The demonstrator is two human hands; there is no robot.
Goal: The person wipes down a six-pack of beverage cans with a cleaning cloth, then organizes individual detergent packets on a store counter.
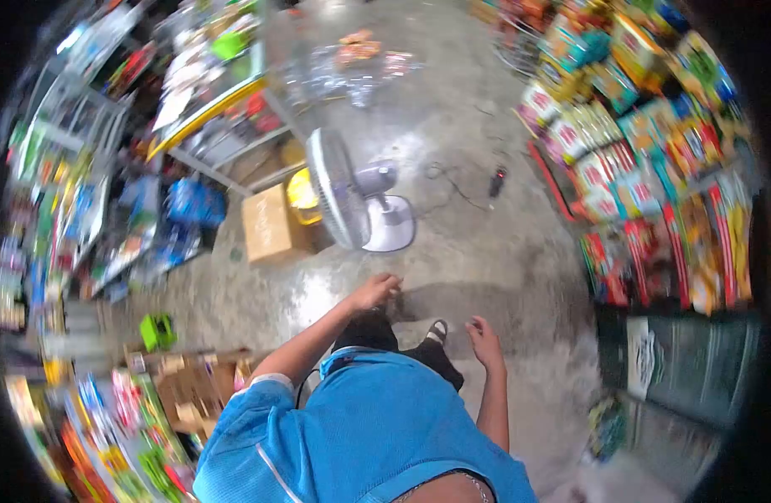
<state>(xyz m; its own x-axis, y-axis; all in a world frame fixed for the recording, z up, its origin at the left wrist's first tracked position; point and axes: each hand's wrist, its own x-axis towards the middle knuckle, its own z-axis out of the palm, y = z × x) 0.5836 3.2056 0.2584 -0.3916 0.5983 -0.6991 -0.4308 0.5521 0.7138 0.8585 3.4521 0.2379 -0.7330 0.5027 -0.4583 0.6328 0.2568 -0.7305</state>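
Observation:
My left hand (375,292) hangs over the concrete floor in front of my body, its fingers loosely curled and somewhat blurred; whether anything is in it I cannot make out. Nearest to it stands a white and grey pedestal fan (339,189), a short way ahead. On the other side, my right hand (485,342) hangs beside my sandalled foot (437,330), fingers apart, holding nothing. Neither hand touches any object that I can see.
A cardboard box (268,223) and a yellow container (303,194) stand left of the fan. A cable and a black power strip (497,181) lie on the floor. Packaged goods (620,159) fill the right side; a green crate (157,332) is at left.

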